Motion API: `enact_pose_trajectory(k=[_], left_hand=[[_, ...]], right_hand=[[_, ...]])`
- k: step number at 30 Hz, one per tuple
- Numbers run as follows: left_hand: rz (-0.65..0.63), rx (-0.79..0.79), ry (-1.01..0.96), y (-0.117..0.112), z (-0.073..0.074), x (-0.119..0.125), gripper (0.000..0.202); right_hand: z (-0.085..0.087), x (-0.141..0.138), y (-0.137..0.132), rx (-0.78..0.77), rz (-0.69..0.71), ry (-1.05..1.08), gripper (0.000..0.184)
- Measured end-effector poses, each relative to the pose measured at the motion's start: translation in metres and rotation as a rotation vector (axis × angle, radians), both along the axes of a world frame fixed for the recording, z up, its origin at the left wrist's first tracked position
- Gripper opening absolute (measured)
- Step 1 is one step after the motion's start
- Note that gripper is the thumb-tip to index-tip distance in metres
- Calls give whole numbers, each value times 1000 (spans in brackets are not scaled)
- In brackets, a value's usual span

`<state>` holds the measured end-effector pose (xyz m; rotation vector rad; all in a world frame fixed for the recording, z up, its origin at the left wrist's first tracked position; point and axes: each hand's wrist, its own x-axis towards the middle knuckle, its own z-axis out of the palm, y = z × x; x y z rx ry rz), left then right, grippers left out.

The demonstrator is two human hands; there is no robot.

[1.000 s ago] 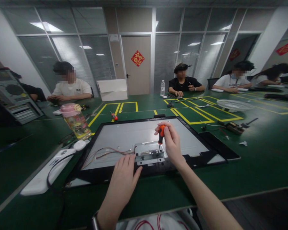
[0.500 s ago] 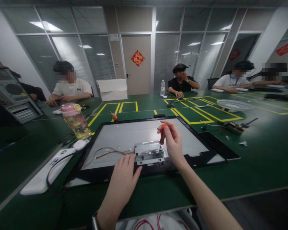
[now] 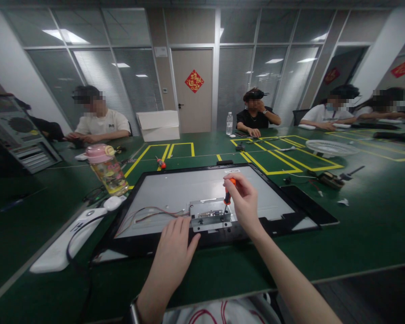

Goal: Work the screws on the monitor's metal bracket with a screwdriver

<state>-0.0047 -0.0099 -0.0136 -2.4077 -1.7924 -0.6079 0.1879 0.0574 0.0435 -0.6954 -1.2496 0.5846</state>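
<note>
Work seems unfinished: metal bracket (image 3: 207, 221) on panel (image 3: 175, 189), right hand (image 3: 245, 202) curled around screwdriver (image 3: 227, 198), left hand (image 3: 176, 243) flat and empty

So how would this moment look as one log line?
left hand: on near edge of panel | right hand: holding orange-black screwdriver, tip down at metal bracket | nearby: wires, pink-lidded bottle

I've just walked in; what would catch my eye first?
Probably the orange-handled screwdriver in the person's right grip, its tip down at the metal bracket on the flat panel. Next, perhaps the pink-lidded bottle beyond the panel's left edge, and the red diamond sign on the door behind.
</note>
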Motion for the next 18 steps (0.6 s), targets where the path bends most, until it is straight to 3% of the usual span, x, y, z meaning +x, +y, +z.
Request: enact_pose_trajectory(k=[9, 18], left_hand=[[2, 4, 21, 1, -1, 0, 32], [1, 20, 6, 1, -2, 0, 31]], right_hand=[[-1, -4, -3, 0, 59, 48, 19], [-2, -3, -2, 27, 30, -6, 10]])
